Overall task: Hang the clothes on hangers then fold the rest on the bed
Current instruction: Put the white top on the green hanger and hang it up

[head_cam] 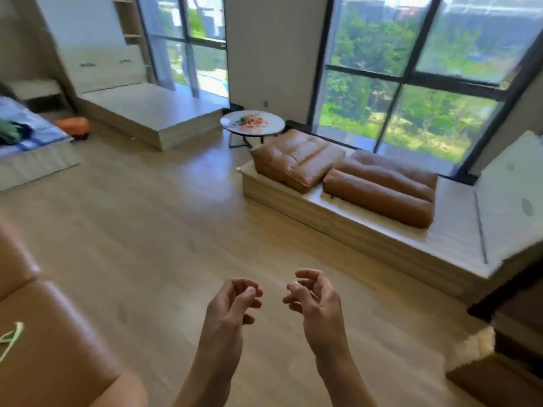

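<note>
Green clothes (11, 132) lie heaped on the far-left bed (38, 168); left hand (232, 304) and right hand (314, 298), loosely curled, hold nothing, so the task seems hardly begun.

blue striped bed (44, 133), tan cushions (296, 160), green clothes (11, 132)

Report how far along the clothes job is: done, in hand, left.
Done: nothing shows; no hung or folded clothes are in view. In hand: nothing; the left hand and right hand hover loosely curled and empty above the floor. Left: a dark green garment lies crumpled on the bed at far left, not yet hung or folded.
</note>
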